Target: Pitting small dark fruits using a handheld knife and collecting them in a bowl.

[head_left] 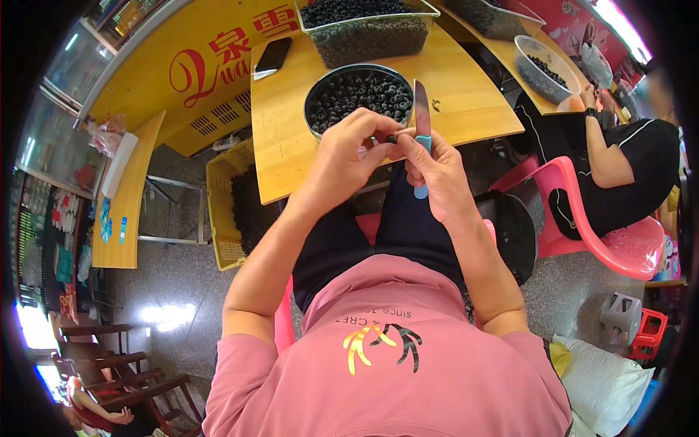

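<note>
Mid-cut: left hand pinching a small dark fruit, right hand clamped on a blue-handled knife, blade upright. Round bowl of dark pieces at twelve o'clock on the bench. Next likely needs a steady slice, fingertips clear.

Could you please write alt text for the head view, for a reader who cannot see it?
A seated person's left hand pinches a small dark fruit while the right hand holds a blue-handled knife against it, above a round bowl of similar dark pieces on a wooden table. Another person sits on a pink chair to the right.
</note>
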The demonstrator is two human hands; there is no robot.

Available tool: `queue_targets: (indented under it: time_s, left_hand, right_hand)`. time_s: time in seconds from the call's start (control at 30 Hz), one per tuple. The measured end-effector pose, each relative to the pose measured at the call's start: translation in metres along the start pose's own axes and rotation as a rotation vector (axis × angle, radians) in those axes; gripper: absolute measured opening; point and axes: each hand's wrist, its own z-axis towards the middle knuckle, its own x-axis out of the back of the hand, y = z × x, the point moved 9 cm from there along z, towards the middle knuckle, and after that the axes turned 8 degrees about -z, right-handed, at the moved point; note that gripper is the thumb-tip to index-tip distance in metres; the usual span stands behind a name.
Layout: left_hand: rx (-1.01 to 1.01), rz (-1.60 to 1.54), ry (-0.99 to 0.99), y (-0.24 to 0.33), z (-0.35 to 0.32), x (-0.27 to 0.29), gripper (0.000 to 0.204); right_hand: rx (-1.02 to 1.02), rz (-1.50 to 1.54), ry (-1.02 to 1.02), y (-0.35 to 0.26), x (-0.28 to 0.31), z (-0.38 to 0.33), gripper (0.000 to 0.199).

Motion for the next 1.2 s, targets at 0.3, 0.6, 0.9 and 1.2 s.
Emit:
queue_targets:
  time_s: [0.3,0.6,0.9,1.2]
  left_hand:
    - [-0.094,0.062,0.1,0.019,-0.018,-0.009,0.03]
    - [0.12,-0.377,0.22,-0.029,-0.044,-0.012,0.014]
    - [0.027,-0.363,0.242,-0.027,-0.046,-0.015,0.013]
    - [0.085,-0.536,0.25,-0.031,-0.05,-0.015,0.012]
  right_hand:
    - [-0.035,-0.058,0.036,0.005,0.0,-0.001,0.02]
    - [-0.072,0.103,-0.046,0.004,-0.012,-0.007,0.023]
    - [-0.056,0.057,-0.109,-0.001,-0.015,-0.007,0.019]
    - [-0.148,0.213,-0.153,0.004,-0.019,-0.01,0.018]
